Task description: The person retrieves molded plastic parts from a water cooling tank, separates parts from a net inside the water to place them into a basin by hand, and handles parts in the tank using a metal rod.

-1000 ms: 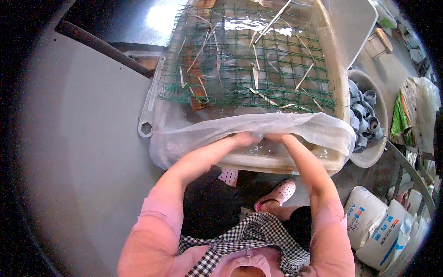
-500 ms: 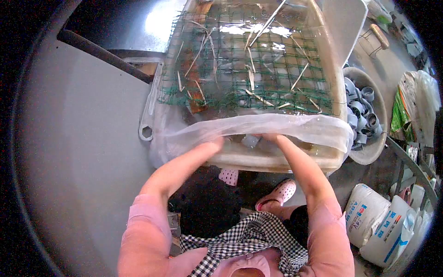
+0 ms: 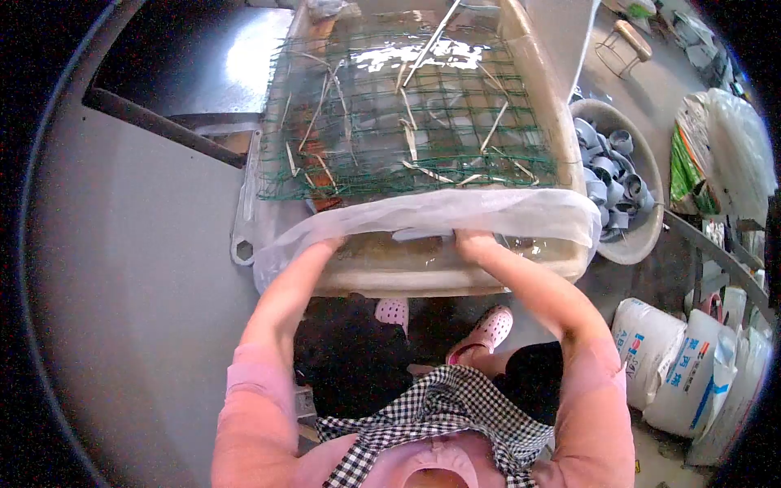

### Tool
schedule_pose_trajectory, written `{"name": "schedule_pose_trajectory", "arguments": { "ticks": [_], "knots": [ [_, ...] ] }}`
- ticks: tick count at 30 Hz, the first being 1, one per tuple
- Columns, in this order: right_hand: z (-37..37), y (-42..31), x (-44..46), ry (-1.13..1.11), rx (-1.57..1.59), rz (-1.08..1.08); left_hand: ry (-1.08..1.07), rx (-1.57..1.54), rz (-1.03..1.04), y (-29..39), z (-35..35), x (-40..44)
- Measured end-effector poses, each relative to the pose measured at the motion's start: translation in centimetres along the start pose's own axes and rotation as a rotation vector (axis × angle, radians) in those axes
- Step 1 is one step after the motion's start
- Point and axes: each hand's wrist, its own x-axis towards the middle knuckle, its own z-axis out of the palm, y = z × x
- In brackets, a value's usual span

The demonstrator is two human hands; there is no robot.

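Note:
A large tub [image 3: 390, 285] holds water, with a strip of translucent white film [image 3: 423, 210] draped across its near end. Both wrists reach under that film. Of my left hand [image 3: 335, 242], only the back edge shows at the left; its fingers are hidden. My right hand [image 3: 473, 241] dips into the water on the right, its fingers also covered. Between the hands, close to the right one, a grey plastic piece [image 3: 419, 233] shows partly below the film; whether the right hand touches it I cannot tell.
Green wire mesh [image 3: 439, 122] with pale strips spans the tub beyond the film. A round basin [image 3: 647, 220] of grey pipe fittings [image 3: 606, 171] stands right. A large wrench [image 3: 243, 232] lies along the left side. White sacks [image 3: 647, 342] and a stool [image 3: 630, 41] are farther right.
My hands have moved apart, the left one going leftward. The grey piece between them now looks longer and flatter. The whole view has shifted slightly.

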Motion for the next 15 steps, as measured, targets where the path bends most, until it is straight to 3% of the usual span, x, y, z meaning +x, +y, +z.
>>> {"name": "schedule_pose_trajectory", "arguments": {
  "ticks": [2, 5, 6, 7, 10, 11, 14, 15],
  "knots": [
    [-2.4, 0.1, -0.8, -0.343, 0.132, 0.005, -0.055, -0.106, 0.076, 0.3, -0.2, -0.4],
    [-2.4, 1.9, -2.2, -0.231, 0.136, -0.065, -0.082, -0.459, 0.019, 2.8, -0.9, -2.1],
    [-3.0, 2.5, -2.6, -0.209, 0.161, -0.076, -0.078, -0.722, -0.075, 4.2, -1.9, -3.3],
    [-3.8, 2.8, -3.0, -0.173, 0.193, -0.07, -0.34, -0.567, -0.253, 6.0, -4.8, -3.4],
    [-5.0, 4.6, -4.0, -0.018, 0.298, -0.189, -0.349, -0.748, -0.259, 8.1, -4.3, -2.9],
    [-5.3, 5.1, -3.9, -0.055, 0.364, -0.159, -0.349, -0.745, -0.251, 8.6, -4.4, -2.9],
    [-8.8, 5.1, -5.5, -0.046, 0.547, -0.134, -0.411, -1.113, -0.175, 12.0, -8.2, -6.1],
    [-6.7, 6.3, -5.6, 0.125, 0.551, -0.15, -0.403, -1.14, -0.208, 12.4, -7.9, -5.5]
  ]
}}
